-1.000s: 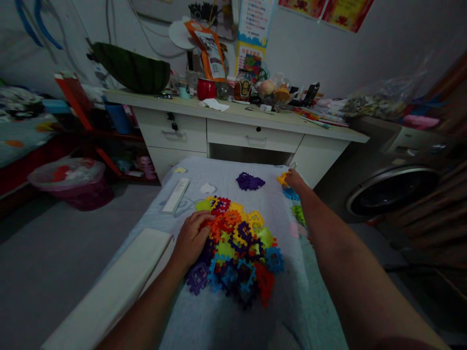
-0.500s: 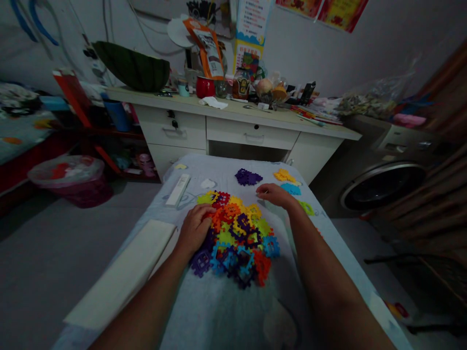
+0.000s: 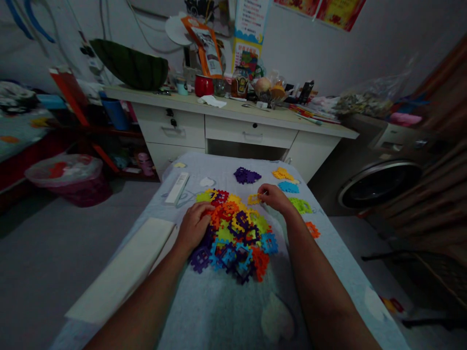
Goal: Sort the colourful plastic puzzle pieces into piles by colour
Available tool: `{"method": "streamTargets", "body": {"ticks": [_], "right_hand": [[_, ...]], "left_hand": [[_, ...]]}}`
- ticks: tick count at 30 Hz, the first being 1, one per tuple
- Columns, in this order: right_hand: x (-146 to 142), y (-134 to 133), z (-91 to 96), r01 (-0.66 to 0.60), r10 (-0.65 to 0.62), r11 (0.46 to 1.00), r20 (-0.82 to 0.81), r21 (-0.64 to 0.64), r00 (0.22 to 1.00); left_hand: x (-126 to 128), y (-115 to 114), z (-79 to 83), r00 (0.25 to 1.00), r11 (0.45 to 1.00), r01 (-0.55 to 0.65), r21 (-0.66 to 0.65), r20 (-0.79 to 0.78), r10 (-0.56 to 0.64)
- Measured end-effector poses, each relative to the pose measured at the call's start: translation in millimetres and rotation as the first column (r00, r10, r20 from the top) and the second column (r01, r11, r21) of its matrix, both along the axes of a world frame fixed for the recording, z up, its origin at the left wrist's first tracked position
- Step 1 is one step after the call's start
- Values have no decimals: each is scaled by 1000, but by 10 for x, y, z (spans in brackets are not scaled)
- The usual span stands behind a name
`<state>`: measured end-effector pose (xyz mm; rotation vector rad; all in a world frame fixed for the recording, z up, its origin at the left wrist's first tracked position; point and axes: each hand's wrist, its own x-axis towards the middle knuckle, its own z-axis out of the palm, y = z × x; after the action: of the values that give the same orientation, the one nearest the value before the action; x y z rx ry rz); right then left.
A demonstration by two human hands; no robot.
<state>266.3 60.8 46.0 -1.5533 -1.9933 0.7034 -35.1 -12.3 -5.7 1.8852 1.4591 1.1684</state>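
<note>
At the near end, the cloth [image 3: 226, 321] was soft and matte, with a pale heart print. A long, smooth white slab [image 3: 122, 267] lay along its left side. Beyond was the pile [image 3: 235, 233]: thin, flat plastic squares with toothed edges, many with window-like cutouts, overlapping at odd angles. To its right, the orange pieces [image 3: 313, 230] showed almost whole; half a second earlier the right forearm had nearly covered them. The left hand [image 3: 195, 223] rested where it had been, at the pile's left edge, fingers bent and close together, touching orange squares; whether they gripped one, I cannot tell. The right hand [image 3: 274, 197] had changed most: its thumb and fingers were now pinched on a yellow piece [image 3: 253, 199], a toothed frame above the pile's far right edge, where earlier no piece showed. Farther off lay separate clusters: green [image 3: 300, 205], blue [image 3: 288, 186], yellow [image 3: 283, 173] and purple [image 3: 247, 175], all unmoved. Behind stood the white desk [image 3: 248, 129], flat-fronted with metal handles.
</note>
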Motion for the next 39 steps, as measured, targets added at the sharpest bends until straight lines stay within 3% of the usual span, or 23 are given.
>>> {"method": "streamTargets", "body": {"ticks": [3,6,13,25,32,39], "right_hand": [[12,30,-25,109,-106,988,-25,111,994],[14,43,-74,127,-143,976,81,176,986],[70,18,-150,109,-134,990,324,94,937],[-3,32,-280,175,-216,975,396,139,892],[381,449,-133,328,-417,900,347,287,840],[816,941,41,508,-588,809,398,296,704]], "left_hand": [[-2,5,-6,1000,1000,-5,-6,-4,5],[-3,6,-3,1000,1000,-5,-7,-10,5],[-11,2,6,1000,1000,0,-2,-15,0],[-20,3,-17,1000,1000,12,3,-16,-12],[-23,-7,5,1000,1000,17,-14,-11,-17],[-23,-13,-6,1000,1000,15,-22,-1,-15]]}}
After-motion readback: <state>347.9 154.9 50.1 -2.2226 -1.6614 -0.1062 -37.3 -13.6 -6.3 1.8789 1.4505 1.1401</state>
